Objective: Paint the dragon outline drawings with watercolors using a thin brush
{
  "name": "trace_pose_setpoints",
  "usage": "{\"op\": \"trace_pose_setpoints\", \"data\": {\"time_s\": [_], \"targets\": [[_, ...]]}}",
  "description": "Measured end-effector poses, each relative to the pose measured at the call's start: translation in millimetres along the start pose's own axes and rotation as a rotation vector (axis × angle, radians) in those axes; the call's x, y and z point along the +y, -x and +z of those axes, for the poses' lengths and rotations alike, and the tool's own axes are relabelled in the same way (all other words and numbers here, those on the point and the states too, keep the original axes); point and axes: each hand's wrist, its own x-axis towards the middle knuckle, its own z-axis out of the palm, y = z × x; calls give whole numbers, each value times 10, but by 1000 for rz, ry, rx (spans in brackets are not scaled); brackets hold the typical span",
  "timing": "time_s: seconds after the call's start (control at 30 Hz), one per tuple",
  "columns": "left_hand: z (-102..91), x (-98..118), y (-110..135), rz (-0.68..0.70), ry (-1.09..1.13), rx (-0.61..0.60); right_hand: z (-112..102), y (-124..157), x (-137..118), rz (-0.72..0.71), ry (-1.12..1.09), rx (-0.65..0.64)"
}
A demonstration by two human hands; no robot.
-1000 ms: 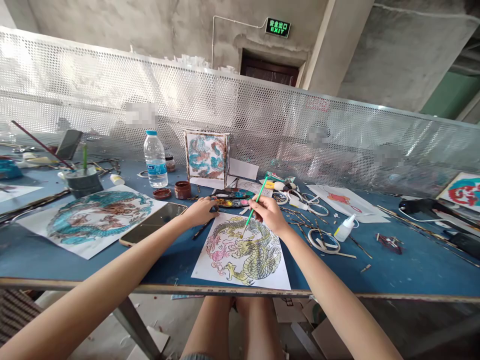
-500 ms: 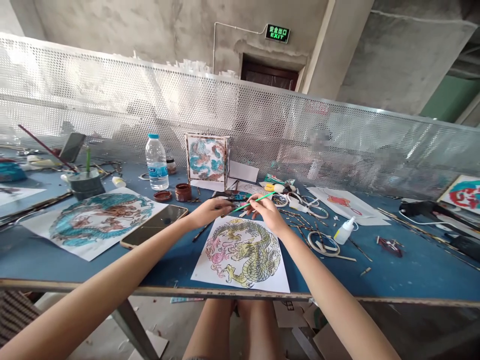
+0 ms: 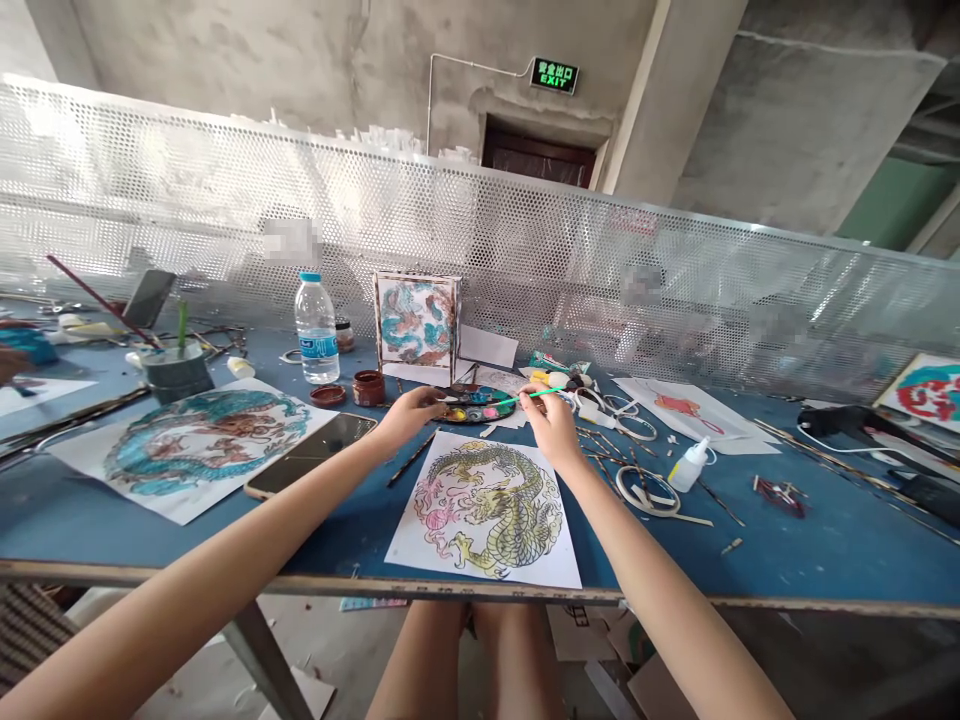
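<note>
In the head view, my right hand [image 3: 551, 415] pinches a green paintbrush [image 3: 513, 401], whose tip end reaches over the dark paint palette [image 3: 474, 418]. The palette has several wells of colour, with yellow and pink among them. My left hand [image 3: 414, 412] is closed at the palette's left edge, fingertips together on its rim. Between my forearms lies a white sheet with a printed dragon [image 3: 487, 505], coloured mostly yellow-green, with pink at its left side.
A phone [image 3: 315, 455] and a blue dragon sheet [image 3: 202, 440] lie left. Behind stand a water bottle [image 3: 316, 330], a brown paint jar [image 3: 367, 388] and a framed dragon picture [image 3: 417, 322]. A glue bottle [image 3: 688, 467] stands right. Another person's hand [image 3: 10, 362] shows far left.
My hands have moved apart. The right hand has shifted right with the paintbrush, and the left has drawn slightly left, so the palette between them now shows.
</note>
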Motion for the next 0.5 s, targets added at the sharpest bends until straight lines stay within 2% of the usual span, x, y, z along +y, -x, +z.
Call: {"op": "trace_pose_setpoints", "data": {"time_s": [0.1,0.27,0.5], "targets": [[-88,-8,-34,-51,112,82,-43,5,-2,-77,233,-46],[-180,-14,-70,-99,375,195,-18,21,7,-51,303,-101],[-154,15,-62,-156,484,173,9,18,25,-57,297,-147]]}}
